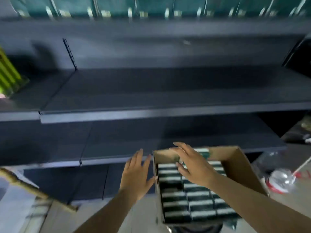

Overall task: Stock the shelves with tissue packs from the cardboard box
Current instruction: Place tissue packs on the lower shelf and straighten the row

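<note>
The dark green tissue packs with pale stripes (190, 197) are lying in tight rows inside the open brown cardboard box (239, 165), which is sitting low at the right, in front of the lower dark grey metal shelf (117, 148). What the box is resting on cannot be made out. The right hand (191, 165) is hovering over the far rows of packs, fingers spread and relaxed, its grip released and grasping nothing; whether the fingertips are touching a pack is hard to tell through the blur. The left hand (136, 174) is reaching along the outside of the box's left wall, fingers straight, grip likewise released, its thumb lying at or just beside the cardboard. Above, the middle dark grey shelf (151, 91) is carrying a yellow-green pack (8, 76) at its left edge, cut off by the frame. Along the top edge, a blurred row of teal packs (151, 5) is standing. At the right, a crumpled clear plastic cup with red markings (282, 180) is lying near the box.
</note>
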Demonstrator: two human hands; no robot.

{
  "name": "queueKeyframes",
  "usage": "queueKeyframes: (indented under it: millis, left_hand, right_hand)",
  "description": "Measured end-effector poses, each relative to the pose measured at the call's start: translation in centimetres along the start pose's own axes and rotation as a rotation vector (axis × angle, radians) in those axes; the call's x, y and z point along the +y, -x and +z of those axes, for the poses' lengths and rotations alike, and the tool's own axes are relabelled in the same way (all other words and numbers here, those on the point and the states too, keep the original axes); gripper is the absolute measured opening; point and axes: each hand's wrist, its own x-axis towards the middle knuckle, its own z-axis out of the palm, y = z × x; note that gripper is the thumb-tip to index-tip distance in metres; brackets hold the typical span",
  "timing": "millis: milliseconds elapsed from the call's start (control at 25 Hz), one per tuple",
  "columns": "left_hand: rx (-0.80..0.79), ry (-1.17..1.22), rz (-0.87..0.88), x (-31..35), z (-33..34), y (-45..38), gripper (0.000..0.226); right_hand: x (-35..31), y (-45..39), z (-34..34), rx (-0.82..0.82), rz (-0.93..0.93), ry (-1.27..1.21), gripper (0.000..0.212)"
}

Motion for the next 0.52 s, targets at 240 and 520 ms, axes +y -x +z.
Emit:
queueKeyframes:
  millis: [240, 520]
  left_hand:
    - [-0.278, 0.175, -0.102, 3.3, 11.4, 3.6, 0.076]
    - [-0.256, 0.318, -0.172, 4.3, 15.7, 4.5, 0.080]
  right_hand:
    - [3.2, 8.0, 14.1, -0.214, 0.171, -0.079, 0.049]
    - [6.5, 11.1, 21.4, -0.385, 0.291, -0.187, 0.043]
